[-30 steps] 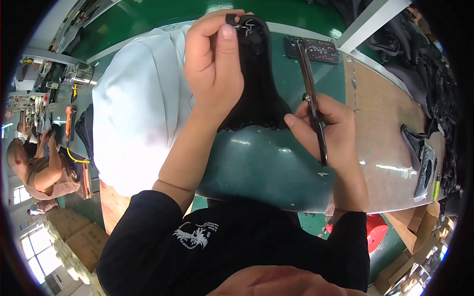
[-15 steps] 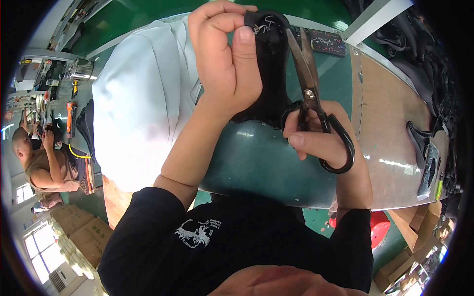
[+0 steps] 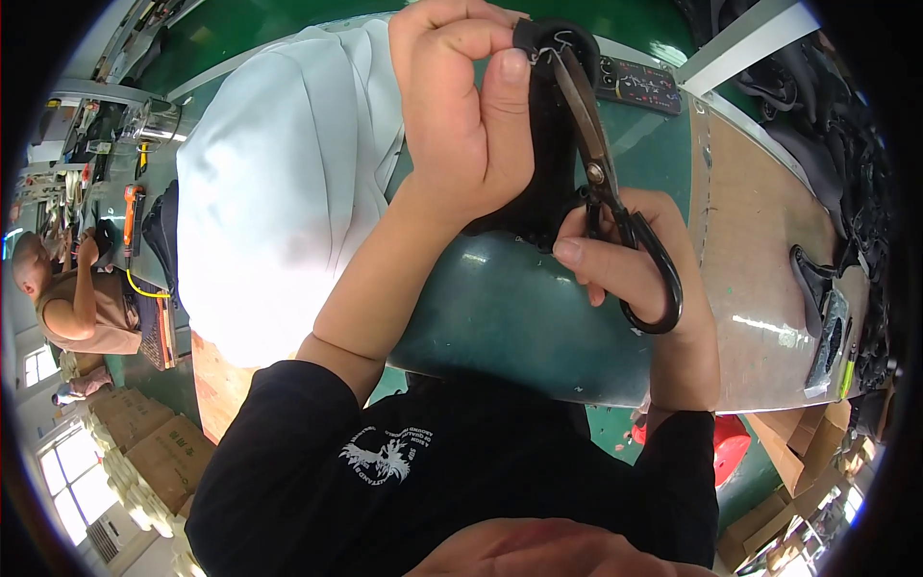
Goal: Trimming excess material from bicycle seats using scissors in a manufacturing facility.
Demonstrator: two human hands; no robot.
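My left hand (image 3: 471, 115) pinches the upper end of a black piece of material (image 3: 550, 125), whose lower part hangs to the table. Pale loose threads (image 3: 558, 44) show near the pinched end. In my right hand (image 3: 625, 255) is a pair of scissors (image 3: 598, 163) with black handles, my fingers through the loops. Their blades are nearly closed and point up and left, with the tips at the pale threads. Whether a thread lies between the blades is too small to tell.
A big stack of white sheets (image 3: 279, 183) lies on the green table (image 3: 510, 327) at left. A black control panel (image 3: 639, 87) stands behind. Dark pieces (image 3: 812, 279) and a yellow-green pen-like tool (image 3: 848, 370) lie at right. Another person (image 3: 91, 298) sits far left.
The scissor blades have come together, and their tips have moved left to the threads. My left hand and the black piece have shifted slightly right in the picture.
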